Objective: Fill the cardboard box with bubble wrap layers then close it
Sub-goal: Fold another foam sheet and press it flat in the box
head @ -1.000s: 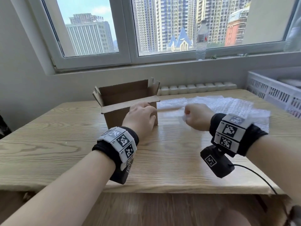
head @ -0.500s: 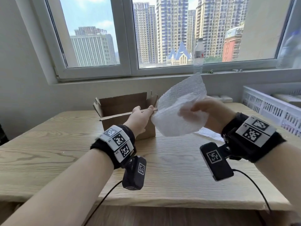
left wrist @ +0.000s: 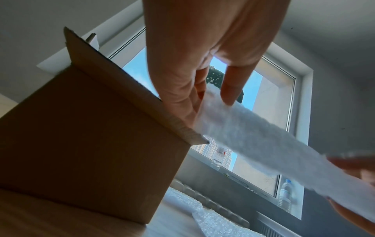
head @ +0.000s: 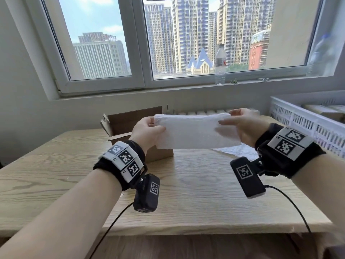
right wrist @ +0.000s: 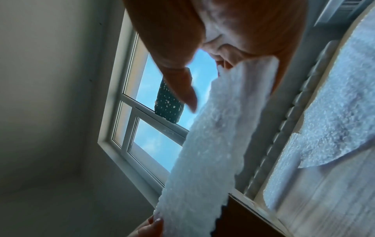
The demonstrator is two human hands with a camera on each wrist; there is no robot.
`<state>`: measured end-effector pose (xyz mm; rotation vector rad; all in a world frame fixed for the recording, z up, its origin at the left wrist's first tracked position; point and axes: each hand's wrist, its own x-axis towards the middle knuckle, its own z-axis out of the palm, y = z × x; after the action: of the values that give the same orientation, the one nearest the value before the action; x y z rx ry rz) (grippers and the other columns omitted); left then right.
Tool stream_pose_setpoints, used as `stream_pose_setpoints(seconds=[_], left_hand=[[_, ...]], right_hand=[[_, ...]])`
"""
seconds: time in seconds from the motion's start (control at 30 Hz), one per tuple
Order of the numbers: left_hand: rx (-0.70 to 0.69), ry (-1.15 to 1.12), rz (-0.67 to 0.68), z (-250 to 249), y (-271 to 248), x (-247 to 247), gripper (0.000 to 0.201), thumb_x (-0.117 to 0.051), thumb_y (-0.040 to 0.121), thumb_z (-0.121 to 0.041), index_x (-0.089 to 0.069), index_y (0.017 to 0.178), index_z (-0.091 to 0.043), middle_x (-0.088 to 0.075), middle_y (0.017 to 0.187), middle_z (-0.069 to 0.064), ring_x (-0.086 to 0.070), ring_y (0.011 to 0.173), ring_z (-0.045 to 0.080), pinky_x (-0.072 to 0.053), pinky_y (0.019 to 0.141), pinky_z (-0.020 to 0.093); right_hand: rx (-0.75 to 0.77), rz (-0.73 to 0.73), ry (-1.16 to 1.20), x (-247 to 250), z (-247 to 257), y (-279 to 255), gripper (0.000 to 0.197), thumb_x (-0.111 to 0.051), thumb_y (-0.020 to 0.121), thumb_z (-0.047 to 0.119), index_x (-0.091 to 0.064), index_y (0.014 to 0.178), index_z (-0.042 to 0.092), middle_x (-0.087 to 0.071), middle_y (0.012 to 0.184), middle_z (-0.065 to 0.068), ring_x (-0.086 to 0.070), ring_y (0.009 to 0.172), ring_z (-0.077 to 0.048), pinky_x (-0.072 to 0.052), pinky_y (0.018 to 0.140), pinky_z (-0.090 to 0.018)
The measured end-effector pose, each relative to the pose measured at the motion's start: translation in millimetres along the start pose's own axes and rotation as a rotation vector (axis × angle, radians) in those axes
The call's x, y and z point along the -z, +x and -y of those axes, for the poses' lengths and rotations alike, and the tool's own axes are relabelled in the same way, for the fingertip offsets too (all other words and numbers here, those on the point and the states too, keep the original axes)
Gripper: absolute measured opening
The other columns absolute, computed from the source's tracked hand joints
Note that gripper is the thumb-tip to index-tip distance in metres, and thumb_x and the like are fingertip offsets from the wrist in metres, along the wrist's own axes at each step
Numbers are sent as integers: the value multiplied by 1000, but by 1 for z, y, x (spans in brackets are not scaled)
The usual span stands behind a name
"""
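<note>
- White bubble wrap sheet [head: 196, 132] up in the air between both hands, folded flat into a strip, held above the desk [head: 196, 184] just right of the cardboard box [head: 128, 124].
- Left hand [head: 147, 131] pinches the sheet's left end, thumb on the near face, fingers behind; the left wrist view shows thumb and fingers closed on the edge.
- Right hand [head: 240, 126] grips the right end the same way, fingers curled over the top edge w/ thumb on the near face.
- Box sits at the far left of the desk, top flaps standing open; can't see inside from here, so fill level unknown.
- More bubble wrap [head: 237, 151] lies flat on the desk under the right hand, next layers prob. come from there.
- Handling call: sheet looks v. light, soft, floppy. It spans flat only because both ends are held; let one go and it should droop or unfold.
- Plastic film likely a bit slick, so pinch at the ends/corners, not the middle.
- Not fragile as such, though hard squeezing could pop bubbles; a light pinch should do.
- Risk: springy folds may push back up out of the box, so press down flat before the flaps close.
</note>
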<state>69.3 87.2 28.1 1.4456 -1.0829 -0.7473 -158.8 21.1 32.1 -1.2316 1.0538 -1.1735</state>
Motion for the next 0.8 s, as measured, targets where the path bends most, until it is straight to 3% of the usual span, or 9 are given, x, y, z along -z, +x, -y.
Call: stream_pose_setpoints(seconds=[0.1, 0.17, 0.33, 0.4, 0.47, 0.53, 0.6, 0.67, 0.8], left_hand=[[-13, 4, -36, 3, 2, 5, 62, -70, 80, -4, -41, 134, -14, -56, 121, 9, -58, 110, 26, -52, 94, 46], [-81, 70, -25, 5, 1, 9, 76, -73, 77, -5, -34, 140, -25, -54, 119, 7, -57, 108, 23, -52, 93, 41], [-272, 483, 62, 3, -3, 15, 45, -77, 73, -10, -64, 114, -23, -59, 107, -4, -56, 104, 15, -46, 89, 26], [-284, 627, 49, 3, -2, 16, 35, -77, 74, -17, -67, 108, -23, -56, 112, -3, -53, 104, 14, -40, 84, 23], [-288, 705, -13, 3, -2, 18, 24, -71, 80, -27, -68, 104, -24, -47, 125, 3, -49, 109, 15, -36, 86, 21], [-306, 723, -55, 2, -4, 19, 22, -64, 86, -30, -68, 105, -21, -39, 135, 5, -44, 120, 17, -32, 94, 21], [-342, 743, -64, 1, -2, 21, 27, -56, 91, -31, -65, 112, -17, -38, 139, 5, -40, 128, 20, -31, 100, 26], [-355, 702, -72, -1, 0, 25, 31, -49, 96, -28, -59, 119, -11, -50, 131, 7, -45, 122, 21, -35, 96, 28], [-323, 555, -124, 1, 3, 35, 29, -47, 97, -28, -56, 118, -10, -60, 112, 7, -55, 103, 21, -38, 82, 26]], right_hand=[[91, -72, -72, 1, -4, -3, 75, -72, 70, -13, -40, 133, 14, -55, 113, -15, -64, 95, -25, -59, 81, -31], [174, 5, -88, 1, -7, -5, 81, -72, 70, -12, -41, 136, 22, -60, 102, -12, -63, 91, -20, -57, 80, -28], [333, 106, -423, -6, -7, -7, 54, -70, 74, -11, -58, 123, 8, -62, 77, 4, -61, 64, 2, -54, 69, -11], [382, 53, -592, -9, -5, -5, 45, -73, 74, -4, -63, 116, 9, -61, 81, 5, -60, 66, -2, -51, 64, -7], [425, -72, -765, -11, -4, -4, 36, -77, 73, 8, -65, 107, 11, -56, 98, -2, -59, 83, -15, -51, 78, -17], [461, -156, -844, -14, -1, -6, 33, -76, 75, 18, -65, 104, 8, -44, 108, -3, -50, 96, -19, -44, 93, -26], [456, -134, -828, -15, 2, -6, 34, -75, 76, 24, -63, 104, 9, -48, 104, -2, -47, 96, -16, -40, 88, -26], [356, -14, -641, -16, 3, -5, 31, -75, 76, 24, -59, 101, 14, -56, 90, 4, -52, 93, -17, -42, 84, -28], [151, 197, -103, -23, 1, -5, 16, -64, 83, 1, -59, 95, 11, -64, 95, -5, -61, 100, -26, -56, 88, -34]])
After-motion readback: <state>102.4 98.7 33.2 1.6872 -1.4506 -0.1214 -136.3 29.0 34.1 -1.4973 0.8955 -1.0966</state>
